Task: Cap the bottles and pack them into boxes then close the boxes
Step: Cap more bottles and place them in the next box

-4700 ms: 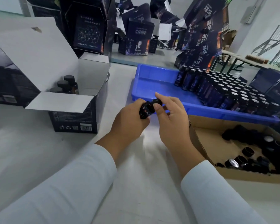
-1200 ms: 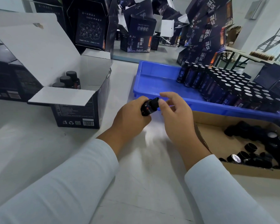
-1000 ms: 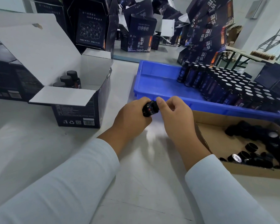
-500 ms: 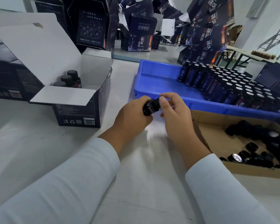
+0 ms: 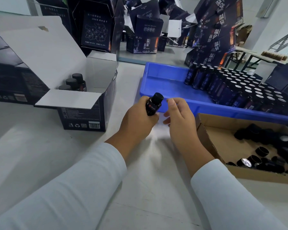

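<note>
My left hand (image 5: pixel 138 118) grips a small dark bottle (image 5: pixel 153 106) with a black cap (image 5: pixel 158 98) on it, tilted slightly right above the white table. My right hand (image 5: pixel 179 117) hovers just right of the cap, fingers loosely curved, holding nothing. An open dark box (image 5: pixel 83 97) with white flaps stands to the left, with three capped bottles (image 5: pixel 73 83) in its back corner. A blue tray (image 5: pixel 170 90) behind my hands holds several uncapped bottles (image 5: pixel 239 87) on its right side.
A shallow cardboard box (image 5: pixel 214 136) with several loose black caps (image 5: pixel 263 143) lies at the right. Dark printed boxes (image 5: pixel 145 35) are stacked along the back and at the far left. White table (image 5: pixel 140 188) spreads in front of my arms.
My right hand has let go of the cap and drawn a little to the right. The left hand has lifted the capped bottle more upright.
</note>
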